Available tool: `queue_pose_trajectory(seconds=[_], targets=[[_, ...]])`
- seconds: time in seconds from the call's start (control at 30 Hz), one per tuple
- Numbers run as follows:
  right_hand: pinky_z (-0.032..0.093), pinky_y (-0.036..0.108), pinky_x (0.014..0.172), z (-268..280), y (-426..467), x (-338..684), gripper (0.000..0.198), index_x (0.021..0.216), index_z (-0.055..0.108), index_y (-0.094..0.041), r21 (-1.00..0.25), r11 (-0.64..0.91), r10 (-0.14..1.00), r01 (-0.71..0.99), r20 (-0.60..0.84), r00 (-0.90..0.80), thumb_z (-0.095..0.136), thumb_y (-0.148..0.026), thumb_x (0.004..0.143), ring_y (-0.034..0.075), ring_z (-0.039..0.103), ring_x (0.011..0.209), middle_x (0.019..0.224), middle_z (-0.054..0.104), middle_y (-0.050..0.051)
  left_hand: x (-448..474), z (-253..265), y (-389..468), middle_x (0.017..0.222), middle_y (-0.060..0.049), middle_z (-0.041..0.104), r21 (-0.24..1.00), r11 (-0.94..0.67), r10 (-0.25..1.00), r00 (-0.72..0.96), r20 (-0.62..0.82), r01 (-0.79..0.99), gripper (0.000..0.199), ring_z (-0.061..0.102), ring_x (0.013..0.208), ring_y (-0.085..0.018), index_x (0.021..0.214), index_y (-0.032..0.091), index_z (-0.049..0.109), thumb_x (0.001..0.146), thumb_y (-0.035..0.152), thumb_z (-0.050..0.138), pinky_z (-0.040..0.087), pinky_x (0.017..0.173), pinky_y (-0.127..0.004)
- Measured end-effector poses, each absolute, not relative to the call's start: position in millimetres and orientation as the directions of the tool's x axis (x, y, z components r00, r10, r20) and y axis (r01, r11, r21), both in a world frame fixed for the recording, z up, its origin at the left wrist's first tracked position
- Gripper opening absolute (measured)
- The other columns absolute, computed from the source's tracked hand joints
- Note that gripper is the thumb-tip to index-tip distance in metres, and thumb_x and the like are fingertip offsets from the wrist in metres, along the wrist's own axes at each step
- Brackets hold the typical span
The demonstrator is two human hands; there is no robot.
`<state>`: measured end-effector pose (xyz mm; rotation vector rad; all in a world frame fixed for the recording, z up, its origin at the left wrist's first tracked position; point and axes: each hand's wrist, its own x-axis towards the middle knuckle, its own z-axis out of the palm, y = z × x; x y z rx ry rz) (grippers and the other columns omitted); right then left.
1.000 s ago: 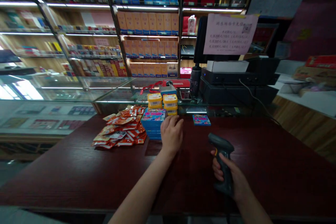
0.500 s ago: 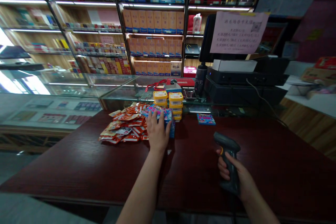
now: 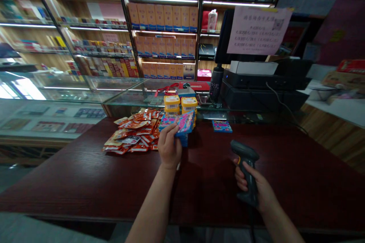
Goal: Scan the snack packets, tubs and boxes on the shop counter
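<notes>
My left hand (image 3: pixel 169 146) pinches a flat pink-and-blue packet (image 3: pixel 185 123), tilted above a stack of similar blue packets (image 3: pixel 184 140). Its thumb is partly hidden. My right hand (image 3: pixel 251 182) is wrapped round the grip of a dark barcode scanner (image 3: pixel 245 152), whose head points up and left. A heap of orange snack sachets (image 3: pixel 137 133) lies just left of my left hand. Behind the held packet stand two stacks of yellow-lidded tubs (image 3: pixel 189 102), partly covered. One more pink-and-blue packet (image 3: pixel 222 126) rests flat on the table, beyond the scanner.
The dark red wooden table (image 3: pixel 85 182) meets a glass display counter (image 3: pixel 125 98) at the back. A monitor carrying a paper notice (image 3: pixel 258 32) stands above black boxes (image 3: pixel 264 100) at the right. Shelves of boxed goods (image 3: pixel 164 17) line the wall.
My left hand has closed on a packet and raised it off the stack, tilting it. The scanner stays in my right hand, nearly unmoved. The view has shifted slightly.
</notes>
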<state>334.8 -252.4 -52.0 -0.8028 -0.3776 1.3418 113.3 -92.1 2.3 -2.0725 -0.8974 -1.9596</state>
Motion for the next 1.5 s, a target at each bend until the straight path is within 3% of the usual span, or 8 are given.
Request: queue_pose_trajectory(seconds=[0.13,0.23,0.33,0.47,0.97,1.23,1.33,1.5], targets=[[0.03,0.013,0.035,-50.1,-253.2,333.7,0.034,0.092,0.065,-0.016,-0.721,0.025,0.957,-0.693,-0.184,0.226,0.078,-0.038,0.069,0.004,0.04,0.042,0.055,0.051,-0.005,141.9,-8.2,-103.6,0.086,-0.002,0.064,0.635,-0.73,0.628,-0.116,0.769,0.254,0.017,0.064,0.08,-0.015,0.095,0.019,0.054,0.082,0.027,0.06,0.053,0.075,-0.03],[0.03,0.013,0.035,-49.7,-254.1,332.8,0.037,0.096,0.064,-0.016,-0.745,0.026,0.956,-0.666,-0.177,0.235,0.077,-0.039,0.07,0.004,0.041,0.042,0.055,0.051,-0.005,165.0,-18.3,-108.8,0.09,-0.002,0.063,0.876,-0.476,0.875,0.061,0.48,-0.074,0.025,0.066,0.077,-0.016,0.094,0.02,0.047,0.082,0.038,0.06,0.057,0.064,-0.028],[0.03,0.014,0.035,-49.1,-254.4,331.6,0.042,0.103,0.062,-0.017,-0.778,0.012,0.952,-0.629,-0.184,0.245,0.077,-0.04,0.071,0.005,0.042,0.04,0.055,0.052,-0.006,179.5,-29.0,-108.5,0.097,-0.004,0.063,0.952,-0.187,0.945,0.219,0.242,-0.244,0.032,0.069,0.075,-0.018,0.094,0.02,0.042,0.079,0.042,0.061,0.059,0.059,-0.032],[0.03,0.015,0.034,-49.0,-253.2,330.6,0.041,0.101,0.061,-0.017,-0.807,-0.011,0.952,-0.59,-0.19,0.241,0.074,-0.043,0.073,0.006,0.042,0.039,0.053,0.052,-0.006,184.0,-41.4,-101.7,0.094,-0.003,0.064,0.975,-0.05,0.969,0.227,0.101,-0.218,0.036,0.067,0.057,-0.015,0.098,0.021,0.04,0.078,0.041,0.062,0.057,0.049,-0.029],[0.031,0.015,0.033,-50.5,-253.1,335.0,0.031,0.091,0.059,-0.019,-0.802,-0.049,0.971,-0.596,-0.178,0.161,0.072,-0.041,0.075,0.006,0.043,0.038,0.053,0.053,-0.007,180.4,-48.1,-93.7,0.08,-0.001,0.063,0.986,-0.165,0.97,0.174,0.169,-0.039,0.023,0.067,0.054,-0.016,0.097,0.02,0.044,0.083,0.034,0.056,0.055,0.046,-0.027],[0.031,0.015,0.034,-48.4,-253.1,333.7,0.031,0.093,0.06,-0.018,-0.792,-0.049,0.963,-0.608,-0.2,0.183,0.072,-0.04,0.075,0.007,0.043,0.039,0.054,0.053,-0.005,181.7,-48.4,-94.7,0.084,-0.001,0.065,0.984,-0.167,0.969,0.172,0.175,-0.061,0.036,0.066,0.054,-0.014,0.1,0.019,0.046,0.073,0.03,0.068,0.055,0.05,-0.026],[0.031,0.015,0.034,-49.1,-252.6,336.2,0.031,0.094,0.061,-0.018,-0.751,-0.004,0.963,-0.66,-0.182,0.201,0.073,-0.039,0.075,0.007,0.042,0.04,0.055,0.052,-0.005,182.2,-47.9,-95.1,0.076,0.002,0.064,0.973,-0.233,0.959,0.169,0.23,-0.002,0.04,0.063,0.056,-0.013,0.098,0.019,0.05,0.066,0.025,0.073,0.053,0.053,-0.025],[0.032,0.015,0.036,-52.5,-253.0,346.5,0.032,0.093,0.062,-0.017,-0.626,0.063,0.97,-0.777,-0.145,0.195,0.071,-0.042,0.075,0.006,0.04,0.044,0.057,0.049,-0.005,189.7,-37.7,-89.3,0.061,0.005,0.055,0.869,-0.442,0.895,0.166,0.413,0.221,0.015,0.053,0.055,-0.01,0.076,0.018,0.054,0.071,0.027,0.066,0.043,0.054,-0.021]])
